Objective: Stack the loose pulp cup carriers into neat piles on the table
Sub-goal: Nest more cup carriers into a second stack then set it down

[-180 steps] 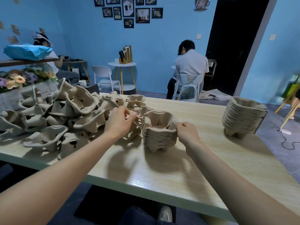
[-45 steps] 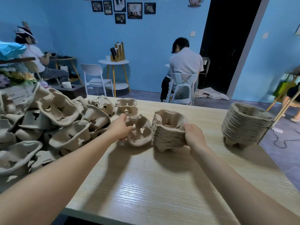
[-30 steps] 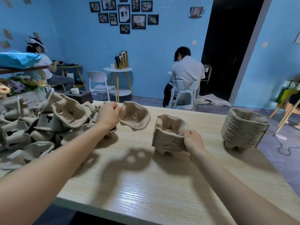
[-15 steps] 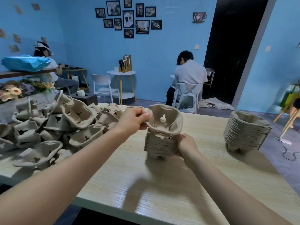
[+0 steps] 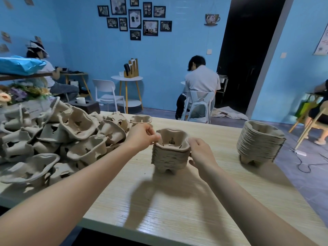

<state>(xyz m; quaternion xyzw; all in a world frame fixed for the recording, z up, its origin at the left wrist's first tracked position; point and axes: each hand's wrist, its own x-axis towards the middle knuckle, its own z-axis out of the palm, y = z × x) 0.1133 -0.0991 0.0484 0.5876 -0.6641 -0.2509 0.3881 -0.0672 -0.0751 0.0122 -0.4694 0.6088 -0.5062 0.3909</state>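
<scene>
Moulded-pulp carrier (image 5: 173, 139), light, stiff-rimmed and crushable, seats atop the small pile (image 5: 169, 158) at mid-counter (image 5: 177, 201); best taken by its rim. Left hand (image 5: 142, 137) pinches that rim; right hand (image 5: 199, 151) curls around the pile's side. Loose carriers (image 5: 58, 139) heap leftward; a taller stack (image 5: 260, 142) stands well apart, right.

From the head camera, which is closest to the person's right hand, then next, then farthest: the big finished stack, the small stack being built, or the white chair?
1. Small stack: beside the right hand, which holds it.
2. Big finished stack: farther right on the table.
3. White chair: on the floor beyond the table, back left.
</scene>
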